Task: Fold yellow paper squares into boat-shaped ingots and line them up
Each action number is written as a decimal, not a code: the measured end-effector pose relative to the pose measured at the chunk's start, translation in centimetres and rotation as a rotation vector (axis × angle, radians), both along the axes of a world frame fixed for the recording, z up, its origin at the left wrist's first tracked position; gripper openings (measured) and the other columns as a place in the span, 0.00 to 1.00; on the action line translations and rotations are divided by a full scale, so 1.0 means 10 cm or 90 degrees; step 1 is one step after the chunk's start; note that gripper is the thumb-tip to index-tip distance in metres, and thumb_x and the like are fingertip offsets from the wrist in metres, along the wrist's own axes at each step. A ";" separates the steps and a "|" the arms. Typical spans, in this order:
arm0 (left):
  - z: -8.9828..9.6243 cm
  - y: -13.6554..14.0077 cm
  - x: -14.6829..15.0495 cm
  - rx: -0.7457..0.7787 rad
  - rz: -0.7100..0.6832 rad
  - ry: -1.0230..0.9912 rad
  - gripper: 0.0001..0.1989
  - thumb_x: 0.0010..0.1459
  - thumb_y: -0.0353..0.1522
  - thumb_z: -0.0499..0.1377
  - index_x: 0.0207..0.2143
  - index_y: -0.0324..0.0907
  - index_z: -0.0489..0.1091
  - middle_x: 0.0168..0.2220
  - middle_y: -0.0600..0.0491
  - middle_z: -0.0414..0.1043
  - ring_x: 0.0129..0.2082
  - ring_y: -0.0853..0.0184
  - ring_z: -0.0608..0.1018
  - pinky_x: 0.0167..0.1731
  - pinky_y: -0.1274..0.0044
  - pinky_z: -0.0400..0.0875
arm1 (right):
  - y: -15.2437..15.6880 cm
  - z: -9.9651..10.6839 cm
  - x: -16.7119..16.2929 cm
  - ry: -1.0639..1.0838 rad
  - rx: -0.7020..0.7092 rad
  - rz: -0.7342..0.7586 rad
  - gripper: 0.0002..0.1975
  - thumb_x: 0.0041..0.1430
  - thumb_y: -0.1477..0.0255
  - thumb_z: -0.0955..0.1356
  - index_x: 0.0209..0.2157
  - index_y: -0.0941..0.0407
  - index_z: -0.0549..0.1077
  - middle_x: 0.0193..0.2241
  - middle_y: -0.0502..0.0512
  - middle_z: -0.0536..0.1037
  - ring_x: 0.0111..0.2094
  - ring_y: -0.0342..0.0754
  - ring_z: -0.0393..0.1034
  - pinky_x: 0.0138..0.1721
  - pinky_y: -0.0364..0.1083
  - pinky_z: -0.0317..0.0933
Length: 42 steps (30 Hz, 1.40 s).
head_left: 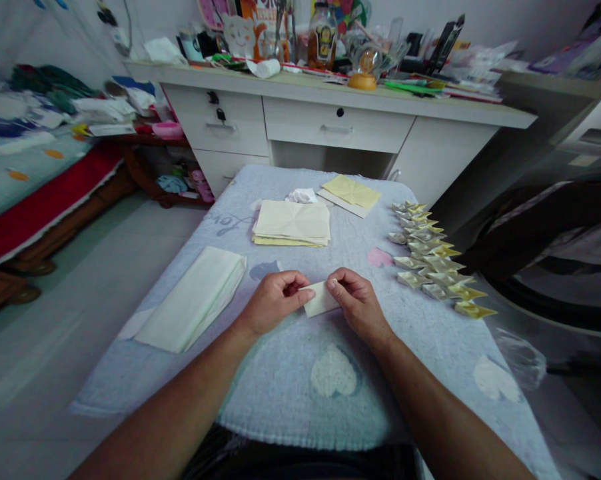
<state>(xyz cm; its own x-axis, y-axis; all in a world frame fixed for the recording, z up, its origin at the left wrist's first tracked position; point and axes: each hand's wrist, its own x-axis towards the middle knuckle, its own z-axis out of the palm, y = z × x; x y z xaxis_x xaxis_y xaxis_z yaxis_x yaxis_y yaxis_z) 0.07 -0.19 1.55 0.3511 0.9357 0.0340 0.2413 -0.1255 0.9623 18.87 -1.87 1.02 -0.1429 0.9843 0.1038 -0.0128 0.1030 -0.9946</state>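
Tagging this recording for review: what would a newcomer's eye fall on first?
Rows of boat-like folded papers along the right of the cloth-covered table. Near its middle, the left hand and right hand hold a small pale paper; beyond lies a stack of creased sheets.

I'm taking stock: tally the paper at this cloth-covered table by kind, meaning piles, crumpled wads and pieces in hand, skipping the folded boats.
Piles: 3 (left pile, middle pile, back pile)
Crumpled wad: 1
Held piece: 1
Total: 5

We count two hands (274,303) (358,305), one folded paper (320,302), two paper piles (293,221) (350,192), one long paper bundle (193,297), one crumpled paper (301,195) and over a dozen overlapping paper boats (440,265).
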 end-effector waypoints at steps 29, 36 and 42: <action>-0.04 -0.03 0.11 0.092 0.040 -0.009 0.09 0.56 0.36 0.61 0.30 0.39 0.74 0.27 0.55 0.70 0.29 0.71 0.71 0.30 0.80 0.63 | 0.01 0.01 -0.02 -0.046 0.034 0.012 0.10 0.58 0.65 0.69 0.28 0.56 0.72 0.24 0.47 0.68 0.28 0.42 0.60 0.31 0.42 0.53; -0.09 0.00 0.13 -0.034 0.086 -0.125 0.11 0.54 0.38 0.62 0.30 0.38 0.72 0.25 0.57 0.69 0.25 0.72 0.69 0.26 0.81 0.62 | 0.03 -0.04 -0.02 -0.029 -0.055 0.055 0.15 0.57 0.58 0.69 0.29 0.56 0.71 0.23 0.47 0.68 0.25 0.41 0.59 0.28 0.42 0.54; -0.08 0.03 0.13 -0.107 0.080 -0.197 0.11 0.53 0.38 0.63 0.32 0.38 0.70 0.26 0.57 0.68 0.25 0.73 0.68 0.25 0.82 0.62 | 0.04 -0.04 -0.02 -0.110 -0.032 0.062 0.15 0.59 0.60 0.67 0.26 0.56 0.68 0.20 0.45 0.63 0.22 0.40 0.55 0.25 0.41 0.50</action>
